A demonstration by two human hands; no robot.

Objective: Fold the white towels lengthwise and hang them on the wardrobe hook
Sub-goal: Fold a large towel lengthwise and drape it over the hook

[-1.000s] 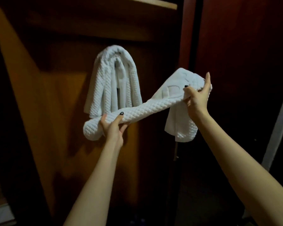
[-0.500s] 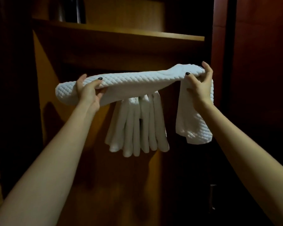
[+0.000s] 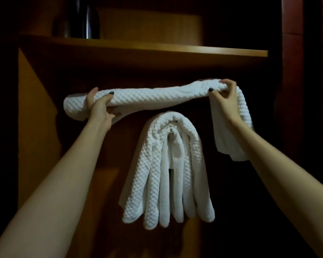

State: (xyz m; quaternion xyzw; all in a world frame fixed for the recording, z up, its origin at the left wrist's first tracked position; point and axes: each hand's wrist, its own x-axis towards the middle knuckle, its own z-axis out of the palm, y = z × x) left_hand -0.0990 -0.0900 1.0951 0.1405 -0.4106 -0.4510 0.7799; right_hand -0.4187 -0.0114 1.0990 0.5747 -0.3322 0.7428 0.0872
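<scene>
The left hand [image 3: 101,107] grips the folded white towel [image 3: 157,98] near its left end, with the fingers curled round it. This towel lies level between the two hands, at twelve o'clock of the hung towels [image 3: 168,174] and apart from them. The hung towels drape over the hook [image 3: 171,134]. At two o'clock of the hook, the right hand [image 3: 226,101] clasps the towel's other end, and the tail hangs down behind the wrist.
</scene>
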